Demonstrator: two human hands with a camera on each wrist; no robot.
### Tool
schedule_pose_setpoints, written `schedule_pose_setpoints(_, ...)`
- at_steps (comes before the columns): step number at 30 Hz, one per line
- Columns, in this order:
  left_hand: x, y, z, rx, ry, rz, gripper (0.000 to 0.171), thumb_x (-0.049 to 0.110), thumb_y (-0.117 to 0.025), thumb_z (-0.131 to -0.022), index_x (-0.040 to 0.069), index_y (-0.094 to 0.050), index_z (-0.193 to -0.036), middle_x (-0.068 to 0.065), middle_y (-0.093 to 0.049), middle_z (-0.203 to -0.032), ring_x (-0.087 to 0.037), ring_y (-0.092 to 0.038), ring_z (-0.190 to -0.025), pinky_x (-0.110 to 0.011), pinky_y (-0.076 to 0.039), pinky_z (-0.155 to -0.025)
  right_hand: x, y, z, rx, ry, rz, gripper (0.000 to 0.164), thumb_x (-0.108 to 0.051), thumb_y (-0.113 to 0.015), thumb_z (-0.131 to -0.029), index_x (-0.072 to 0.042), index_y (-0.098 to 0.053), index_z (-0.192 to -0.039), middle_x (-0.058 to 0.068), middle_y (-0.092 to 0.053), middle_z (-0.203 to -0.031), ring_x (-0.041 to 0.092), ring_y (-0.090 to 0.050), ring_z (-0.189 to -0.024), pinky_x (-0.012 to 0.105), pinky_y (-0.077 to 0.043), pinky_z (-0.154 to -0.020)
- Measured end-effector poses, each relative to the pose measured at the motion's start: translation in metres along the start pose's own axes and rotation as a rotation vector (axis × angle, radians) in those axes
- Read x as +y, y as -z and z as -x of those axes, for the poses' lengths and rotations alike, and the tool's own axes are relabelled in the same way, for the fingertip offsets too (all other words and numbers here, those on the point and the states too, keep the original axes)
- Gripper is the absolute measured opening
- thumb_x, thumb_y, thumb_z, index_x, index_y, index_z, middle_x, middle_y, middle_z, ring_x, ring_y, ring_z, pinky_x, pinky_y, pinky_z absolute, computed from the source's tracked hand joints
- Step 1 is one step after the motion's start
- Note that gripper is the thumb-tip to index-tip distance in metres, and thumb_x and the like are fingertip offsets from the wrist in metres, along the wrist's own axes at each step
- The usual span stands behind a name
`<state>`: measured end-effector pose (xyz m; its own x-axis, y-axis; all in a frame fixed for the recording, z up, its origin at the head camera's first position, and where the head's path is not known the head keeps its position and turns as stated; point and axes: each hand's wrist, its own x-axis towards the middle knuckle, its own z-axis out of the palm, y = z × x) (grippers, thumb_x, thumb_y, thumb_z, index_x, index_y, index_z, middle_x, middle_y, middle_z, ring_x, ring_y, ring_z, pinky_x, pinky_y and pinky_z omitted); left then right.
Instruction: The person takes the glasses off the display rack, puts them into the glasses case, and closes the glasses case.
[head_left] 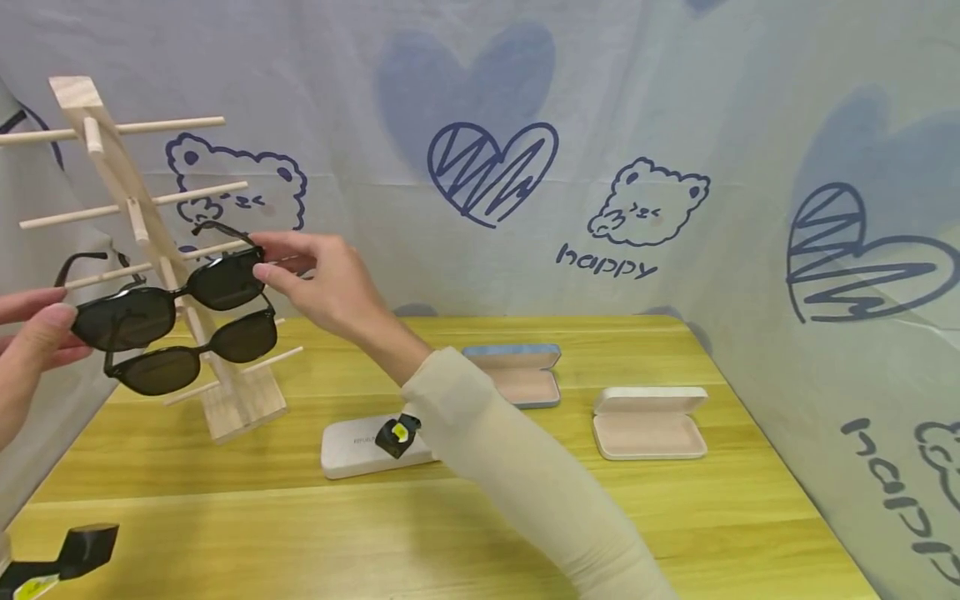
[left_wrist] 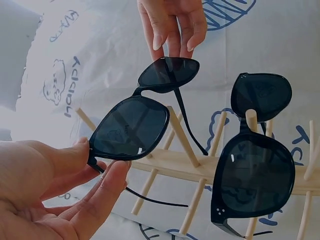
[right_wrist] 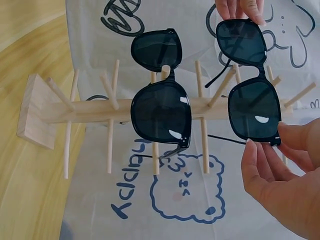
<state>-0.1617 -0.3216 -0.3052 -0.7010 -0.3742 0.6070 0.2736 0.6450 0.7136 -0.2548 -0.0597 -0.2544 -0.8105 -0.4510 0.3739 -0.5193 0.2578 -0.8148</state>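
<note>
Between both hands is a pair of black sunglasses (head_left: pixel 225 282), its dark lenses facing me and its arms unfolded toward a wooden display rack (head_left: pixel 112 162). My left hand (head_left: pixel 28 354) pinches the frame at its left outer corner. At the opposite corner, my right hand (head_left: pixel 326 275) pinches it between thumb and fingers. A second pair of black sunglasses (head_left: pixel 243 337) sits lower on the rack, its bridge at a peg in the right wrist view. Whether the held pair touches a peg, I cannot tell.
A shut white glasses case (head_left: pixel 347 457) lies right of the rack's base (head_left: pixel 243 404), partly behind my right sleeve. Farther back is an open blue case (head_left: pixel 525 357); an open white case (head_left: pixel 651 399) stands to its right. A printed cloth (head_left: pixel 360 150) hangs behind the wooden table (head_left: pixel 300 533).
</note>
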Motion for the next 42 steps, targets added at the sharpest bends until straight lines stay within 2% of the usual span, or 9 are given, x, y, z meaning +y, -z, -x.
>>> schedule_pose_setpoints(4, 0.004, 0.001, 0.002, 0.004, -0.013, 0.035, 0.032, 0.006, -0.057, -0.104, 0.011, -0.066, -0.135, 0.033, -0.057, -0.093, 0.023, -0.057, -0.076, 0.006, -0.044, -0.075, -0.001, 0.004, 0.003, 0.003, 0.037, -0.022, 0.036, -0.016, -0.069, -0.100, -0.012, -0.068, -0.136, 0.004, -0.075, -0.126, 0.003, -0.069, -0.093, 0.011, -0.053, -0.075)
schedule_pose_setpoints(13, 0.019, 0.001, 0.010, -0.037, 0.007, -0.034, 0.035, 0.011, -0.061, -0.104, 0.013, -0.066, -0.138, 0.045, -0.056, -0.089, 0.030, -0.054, -0.070, 0.004, -0.045, -0.077, 0.001, 0.016, 0.010, 0.012, 0.060, -0.087, 0.036, -0.013, -0.070, -0.099, -0.009, -0.069, -0.135, 0.009, -0.074, -0.128, 0.007, -0.070, -0.093, 0.014, -0.058, -0.078)
schedule_pose_setpoints(19, 0.045, -0.004, 0.021, -0.059, 0.075, -0.034, 0.035, 0.014, -0.064, -0.103, 0.019, -0.068, -0.137, 0.047, -0.056, -0.085, 0.030, -0.055, -0.069, 0.003, -0.043, -0.087, 0.006, 0.028, 0.019, 0.009, 0.076, -0.096, 0.036, -0.013, -0.069, -0.099, -0.007, -0.068, -0.135, 0.011, -0.074, -0.128, 0.015, -0.071, -0.098, 0.017, -0.058, -0.079)
schedule_pose_setpoints(24, 0.067, -0.010, 0.025, -0.022, 0.079, 0.126, 0.033, -0.003, -0.070, -0.094, 0.014, -0.076, -0.122, 0.030, -0.069, -0.094, 0.016, -0.066, -0.063, 0.001, -0.045, -0.061, 0.011, 0.037, 0.026, -0.002, 0.085, -0.123, 0.038, -0.011, -0.069, -0.099, -0.004, -0.066, -0.137, 0.015, -0.072, -0.130, 0.021, -0.072, -0.102, 0.019, -0.059, -0.078)
schedule_pose_setpoints(28, 0.071, -0.015, 0.030, -0.039, 0.040, 0.192, 0.033, -0.010, -0.069, -0.092, 0.009, -0.077, -0.118, 0.017, -0.070, -0.107, 0.010, -0.069, -0.063, -0.003, -0.052, -0.068, 0.016, 0.042, 0.033, -0.004, 0.075, -0.139, 0.039, -0.012, -0.069, -0.099, -0.004, -0.065, -0.137, 0.014, -0.071, -0.131, 0.020, -0.071, -0.103, 0.019, -0.058, -0.079)
schedule_pose_setpoints(31, 0.072, -0.018, 0.034, -0.069, 0.035, 0.198, 0.034, -0.008, -0.068, -0.093, 0.013, -0.077, -0.119, 0.015, -0.067, -0.110, 0.010, -0.069, -0.063, -0.003, -0.046, -0.054, 0.020, 0.046, 0.041, 0.001, 0.066, -0.146, 0.039, -0.012, -0.069, -0.099, -0.005, -0.065, -0.137, 0.014, -0.071, -0.130, 0.020, -0.071, -0.103, 0.019, -0.058, -0.081)
schedule_pose_setpoints(35, 0.076, -0.023, 0.038, -0.095, 0.035, 0.179, 0.032, -0.004, -0.071, -0.094, 0.017, -0.078, -0.116, 0.022, -0.068, -0.107, 0.011, -0.069, -0.062, -0.022, -0.025, -0.034, 0.027, 0.051, 0.052, -0.001, 0.051, -0.152, 0.038, -0.011, -0.069, -0.099, -0.005, -0.066, -0.137, 0.014, -0.072, -0.129, 0.020, -0.071, -0.102, 0.019, -0.058, -0.083)
schedule_pose_setpoints(38, 0.080, -0.026, 0.042, -0.127, 0.024, 0.151, 0.027, 0.000, -0.073, -0.093, 0.015, -0.079, -0.115, 0.025, -0.070, -0.105, 0.010, -0.070, -0.063, -0.011, -0.034, -0.039, 0.033, 0.054, 0.060, -0.004, 0.039, -0.151, 0.038, -0.012, -0.068, -0.100, -0.005, -0.066, -0.137, 0.013, -0.072, -0.128, 0.019, -0.071, -0.103, 0.018, -0.057, -0.084)
schedule_pose_setpoints(42, 0.081, -0.030, 0.049, -0.187, -0.032, 0.123, 0.024, 0.002, -0.074, -0.093, 0.006, -0.077, -0.116, 0.025, -0.069, -0.107, 0.008, -0.071, -0.066, -0.005, -0.053, -0.068, 0.042, 0.059, 0.070, 0.004, 0.017, -0.138, 0.038, -0.012, -0.068, -0.100, -0.006, -0.065, -0.138, 0.011, -0.072, -0.130, 0.019, -0.071, -0.104, 0.019, -0.057, -0.085)
